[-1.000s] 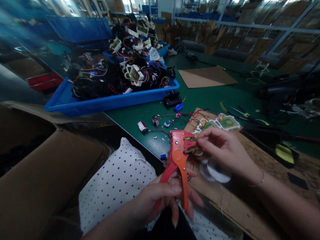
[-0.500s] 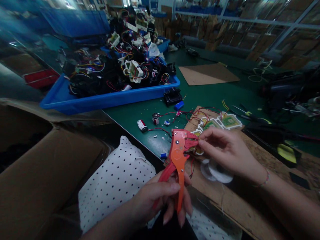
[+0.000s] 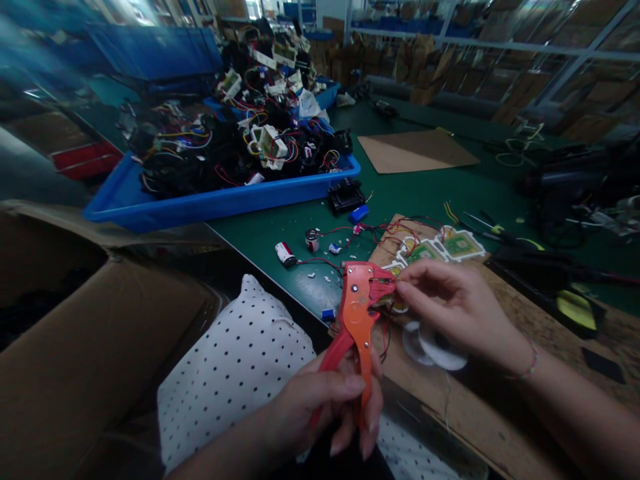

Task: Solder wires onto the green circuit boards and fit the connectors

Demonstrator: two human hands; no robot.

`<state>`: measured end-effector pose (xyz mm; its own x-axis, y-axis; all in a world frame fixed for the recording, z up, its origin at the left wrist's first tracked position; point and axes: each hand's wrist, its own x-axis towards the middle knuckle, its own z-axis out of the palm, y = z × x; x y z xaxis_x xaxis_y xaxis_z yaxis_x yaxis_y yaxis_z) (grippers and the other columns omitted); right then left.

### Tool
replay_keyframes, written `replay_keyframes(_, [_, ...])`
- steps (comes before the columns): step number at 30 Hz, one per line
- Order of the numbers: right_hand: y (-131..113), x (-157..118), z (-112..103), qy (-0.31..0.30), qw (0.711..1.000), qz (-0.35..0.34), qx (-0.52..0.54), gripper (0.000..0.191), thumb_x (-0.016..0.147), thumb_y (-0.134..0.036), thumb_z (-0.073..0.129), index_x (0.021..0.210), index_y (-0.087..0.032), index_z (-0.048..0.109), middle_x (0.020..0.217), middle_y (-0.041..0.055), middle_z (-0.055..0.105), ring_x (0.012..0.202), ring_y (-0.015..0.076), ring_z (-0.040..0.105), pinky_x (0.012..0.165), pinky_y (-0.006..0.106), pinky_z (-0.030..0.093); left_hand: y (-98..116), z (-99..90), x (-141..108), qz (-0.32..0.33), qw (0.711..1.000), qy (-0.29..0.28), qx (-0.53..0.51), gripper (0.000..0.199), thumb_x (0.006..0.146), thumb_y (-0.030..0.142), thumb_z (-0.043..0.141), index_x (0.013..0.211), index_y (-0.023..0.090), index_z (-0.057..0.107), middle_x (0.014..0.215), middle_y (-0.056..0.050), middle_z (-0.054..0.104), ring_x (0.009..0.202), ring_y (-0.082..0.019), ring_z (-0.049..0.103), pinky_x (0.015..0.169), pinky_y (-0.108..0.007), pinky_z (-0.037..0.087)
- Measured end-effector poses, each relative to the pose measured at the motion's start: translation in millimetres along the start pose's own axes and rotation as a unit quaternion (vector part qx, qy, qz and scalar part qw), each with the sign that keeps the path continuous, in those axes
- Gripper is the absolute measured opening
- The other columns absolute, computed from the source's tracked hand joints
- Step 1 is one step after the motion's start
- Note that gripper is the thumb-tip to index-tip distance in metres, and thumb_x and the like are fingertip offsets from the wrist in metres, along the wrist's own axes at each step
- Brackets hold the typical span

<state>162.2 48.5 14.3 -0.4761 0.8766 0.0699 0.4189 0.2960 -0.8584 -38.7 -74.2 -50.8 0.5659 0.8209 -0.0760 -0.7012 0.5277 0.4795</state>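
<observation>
My left hand is wrapped round the handles of an orange and red wire stripper, held upright with its jaws facing right. At the jaw tips, my right hand pinches thumb and forefinger together on a thin wire, which barely shows between them. Red and dark wires hang just below the jaws. Behind the right hand lie green circuit boards in white frames. Left of the jaws are two small red-and-white cylindrical cells with leads, one lying, one standing.
A blue tray heaped with wired black parts stands at the left back. Near it are a black plastic holder and a cardboard sheet. A clear spool rests on the brown board. An open carton is at left.
My left fingers have curled a little closer round the stripper's handles. My right hand stays pinched at the jaws, and the scene has shifted slightly.
</observation>
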Motion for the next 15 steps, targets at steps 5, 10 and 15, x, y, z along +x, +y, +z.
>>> replay_keyframes(5, [-0.6,0.3,-0.7,0.0,1.0,0.006,-0.003,0.022,0.092,-0.041,0.063,0.091,-0.019,0.067,0.081,0.0036,0.071,0.067,0.0148,0.066,0.058,0.026,0.052,2.7,-3.2,0.0,-0.016,1.0,-0.007,0.012,0.028,0.09,0.029,0.053,0.113,0.013,0.054,0.075,-0.003,0.065,0.047,-0.007,0.059,0.036,-0.012,0.035])
replay_keyframes(10, [-0.3,-0.3,-2.3,-0.008,1.0,-0.002,-0.022,0.023,0.094,-0.041,0.061,0.091,-0.019,0.067,0.081,0.0036,0.071,0.067,0.0144,0.066,0.059,0.026,0.052,4.9,-6.2,-1.1,-0.033,0.999,-0.004,0.024,0.031,0.088,0.032,0.055,0.111,0.012,0.054,0.073,-0.004,0.064,0.047,-0.01,0.059,0.036,-0.014,0.036])
replay_keyframes(15, [0.9,0.0,-1.8,-0.002,0.999,-0.008,-0.035,0.023,0.094,-0.041,0.061,0.092,-0.018,0.068,0.083,0.0043,0.071,0.069,0.0147,0.066,0.061,0.026,0.052,6.4,0.6,0.7,-0.019,1.0,0.004,0.017,0.024,0.085,0.03,0.056,0.103,0.014,0.054,0.064,0.001,0.053,0.04,-0.005,0.046,0.034,-0.012,0.025])
